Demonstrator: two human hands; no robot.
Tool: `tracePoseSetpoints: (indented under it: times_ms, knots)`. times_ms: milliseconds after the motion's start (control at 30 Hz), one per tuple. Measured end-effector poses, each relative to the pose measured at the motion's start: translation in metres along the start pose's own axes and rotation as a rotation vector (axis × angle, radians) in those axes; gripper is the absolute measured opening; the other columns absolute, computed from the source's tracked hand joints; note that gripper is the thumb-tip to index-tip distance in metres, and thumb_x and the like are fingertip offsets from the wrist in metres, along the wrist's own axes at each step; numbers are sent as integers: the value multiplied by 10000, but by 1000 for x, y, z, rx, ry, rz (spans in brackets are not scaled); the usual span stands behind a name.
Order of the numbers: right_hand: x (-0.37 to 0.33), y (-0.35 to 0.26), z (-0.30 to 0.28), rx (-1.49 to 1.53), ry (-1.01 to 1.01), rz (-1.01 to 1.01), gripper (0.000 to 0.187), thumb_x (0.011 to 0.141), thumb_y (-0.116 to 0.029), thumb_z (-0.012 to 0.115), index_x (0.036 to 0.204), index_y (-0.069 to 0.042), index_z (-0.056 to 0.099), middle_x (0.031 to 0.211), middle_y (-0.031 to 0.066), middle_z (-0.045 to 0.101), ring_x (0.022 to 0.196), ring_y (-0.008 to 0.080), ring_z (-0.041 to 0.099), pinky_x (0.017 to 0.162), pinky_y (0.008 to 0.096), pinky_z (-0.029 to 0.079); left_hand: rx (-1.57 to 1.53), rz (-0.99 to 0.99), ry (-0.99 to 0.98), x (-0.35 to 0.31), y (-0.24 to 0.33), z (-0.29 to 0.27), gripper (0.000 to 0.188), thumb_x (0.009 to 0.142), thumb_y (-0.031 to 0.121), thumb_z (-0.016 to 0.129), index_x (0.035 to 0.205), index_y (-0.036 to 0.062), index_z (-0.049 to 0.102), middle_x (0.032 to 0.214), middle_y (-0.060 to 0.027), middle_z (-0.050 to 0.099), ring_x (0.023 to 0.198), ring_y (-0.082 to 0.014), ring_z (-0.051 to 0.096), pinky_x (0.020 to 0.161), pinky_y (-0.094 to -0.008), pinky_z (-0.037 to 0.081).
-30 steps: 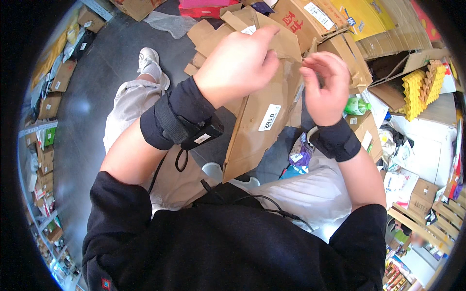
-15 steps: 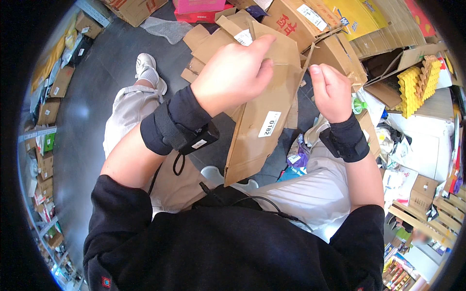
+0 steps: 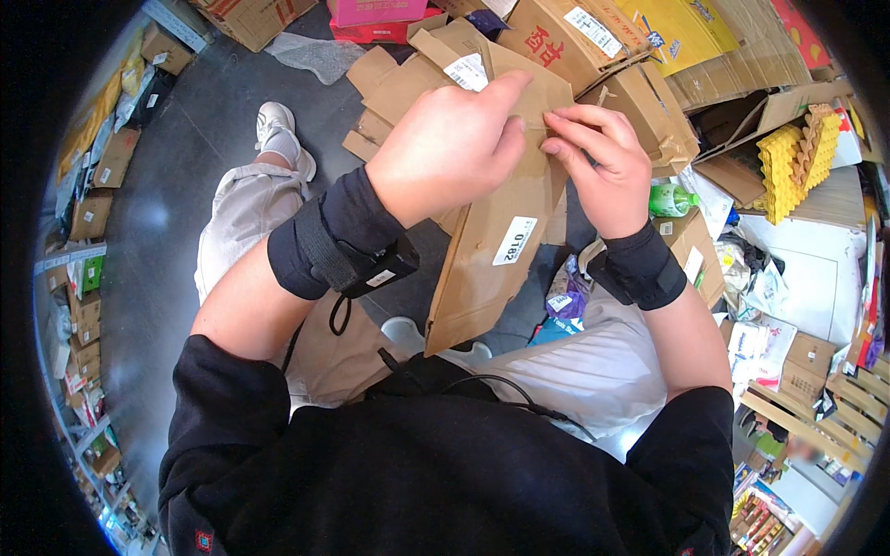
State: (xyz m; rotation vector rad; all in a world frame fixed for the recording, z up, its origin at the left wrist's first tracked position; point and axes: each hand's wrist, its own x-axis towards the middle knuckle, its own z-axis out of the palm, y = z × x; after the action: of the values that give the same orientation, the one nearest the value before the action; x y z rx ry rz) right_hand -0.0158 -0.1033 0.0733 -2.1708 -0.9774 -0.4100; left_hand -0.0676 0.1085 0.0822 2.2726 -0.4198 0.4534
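A flattened brown cardboard box (image 3: 487,264) with a white label stands tilted between my knees. My left hand (image 3: 450,148) is closed on its upper part, thumb and index finger toward the right; the other fingers are mostly hidden. At the box's upper right edge is my right hand (image 3: 603,162), its thumb and index fingertips against the cardboard with a small gap between them. Whether a thin bit of tape lies under those fingertips, I cannot tell. Both wrists wear black bands.
Open cardboard boxes (image 3: 649,116) crowd the far right, near a yellow egg-crate foam sheet (image 3: 795,162) and a green bottle (image 3: 672,200). Bubble wrap (image 3: 320,57) lies on the dark floor (image 3: 176,241). Shelves with parcels (image 3: 90,215) line the left side.
My right hand has moved left from beside the box to its upper right edge, and its closed fingers have loosened. The left hand and the box have barely moved.
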Motion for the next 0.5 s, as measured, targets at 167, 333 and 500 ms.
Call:
tracePoseSetpoints:
  times_ms: [167,333,500]
  knots:
    - [0,5,3,77,71,-4,225,743,-40,805,961,-88,782,950,43,702,890,226,650,799,321,531,-20,36,-6,-1,-3,2,414,902,100,595,1312,51,575,687,-194,635,641,-353,670,588,-413,533]
    - [1,4,7,-41,104,-83,149,754,-24,787,887,-62,732,916,61,670,843,256,631,744,348,518,-46,119,-41,1,-7,2,358,886,112,607,1243,89,603,714,-205,649,689,-377,674,634,-441,555]
    - [-2,9,15,-87,146,-155,179,759,4,753,895,-48,649,918,93,619,850,311,591,746,386,491,-24,0,-124,-2,6,1,427,840,131,689,1256,99,597,947,-192,687,892,-374,672,779,-448,540]
